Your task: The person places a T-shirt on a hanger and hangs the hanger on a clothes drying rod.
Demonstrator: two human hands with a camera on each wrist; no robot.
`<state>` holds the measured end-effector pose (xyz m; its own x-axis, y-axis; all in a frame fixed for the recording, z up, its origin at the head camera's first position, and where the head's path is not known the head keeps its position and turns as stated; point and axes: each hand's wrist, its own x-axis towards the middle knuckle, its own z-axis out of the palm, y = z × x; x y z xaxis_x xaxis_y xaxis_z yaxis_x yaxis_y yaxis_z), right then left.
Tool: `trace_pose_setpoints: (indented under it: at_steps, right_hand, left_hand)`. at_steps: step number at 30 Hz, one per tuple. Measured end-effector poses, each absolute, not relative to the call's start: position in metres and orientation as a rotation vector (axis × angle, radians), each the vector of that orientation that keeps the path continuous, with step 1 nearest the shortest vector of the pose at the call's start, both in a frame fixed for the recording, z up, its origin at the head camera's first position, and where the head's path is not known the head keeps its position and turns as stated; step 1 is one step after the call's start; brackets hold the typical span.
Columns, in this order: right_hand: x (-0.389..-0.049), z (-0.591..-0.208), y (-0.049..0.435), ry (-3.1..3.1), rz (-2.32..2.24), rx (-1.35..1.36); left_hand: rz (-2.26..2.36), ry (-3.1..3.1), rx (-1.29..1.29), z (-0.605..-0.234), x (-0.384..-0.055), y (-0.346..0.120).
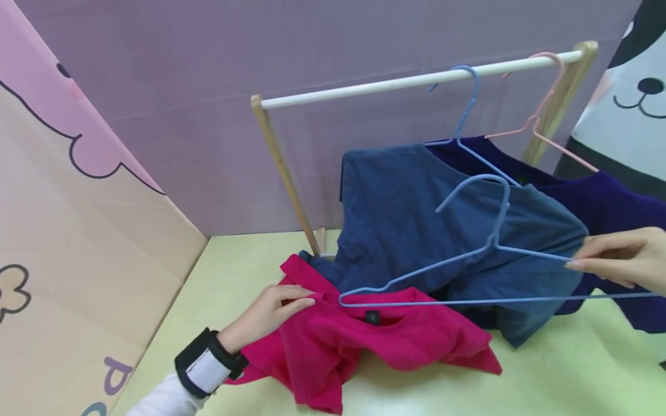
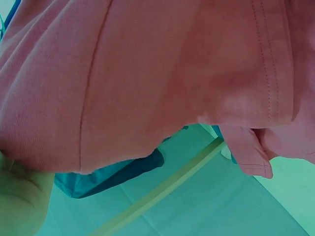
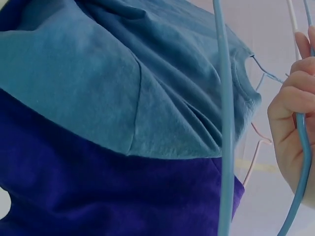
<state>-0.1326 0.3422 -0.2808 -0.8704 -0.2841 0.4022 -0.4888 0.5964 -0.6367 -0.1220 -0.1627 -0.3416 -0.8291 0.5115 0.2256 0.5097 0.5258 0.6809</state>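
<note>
My left hand pinches a crimson T-shirt beside its neckline. The shirt lies crumpled, its collar and dark label facing up. In the left wrist view its fabric fills the upper part, and the hand shows at the lower left edge. My right hand grips the right arm of a blue hanger, hook pointing up. The hanger's left tip overlaps the shirt's neckline near my left fingers. In the right wrist view, the hand has its fingers curled round the hanger.
Behind stands a wooden rack with a white rail. A blue-grey T-shirt hangs there on another blue hanger, and a dark purple garment on a pink hanger. Printed panels border the pale yellow-green table.
</note>
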Motion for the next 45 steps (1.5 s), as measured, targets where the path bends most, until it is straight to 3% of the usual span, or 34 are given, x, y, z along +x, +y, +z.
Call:
trace_pose_setpoints:
  at_steps: [11,17,21,30,45]
  right_hand:
    - [-0.134,-0.281,0.337,-2.624,1.193,0.783]
    - [-0.136,-0.284,0.325,-2.731,1.172,0.683]
    - [-0.137,-0.288,0.310,-2.728,1.224,0.661]
    - [-0.137,-0.297,0.263,-2.607,1.369,0.903]
    - [-0.138,-0.320,0.192,-2.643,1.403,0.905]
  left_hand:
    - [1.223,2.752,0.910,-0.339,-0.120,-0.158]
    - [1.214,2.761,0.955,-0.336,-0.117,-0.153]
    - [1.159,2.763,0.978,-0.334,-0.116,-0.149]
    - [1.080,2.764,0.988,-0.330,-0.115,-0.144]
    - [1.149,2.797,0.960,-0.328,-0.116,-0.137]
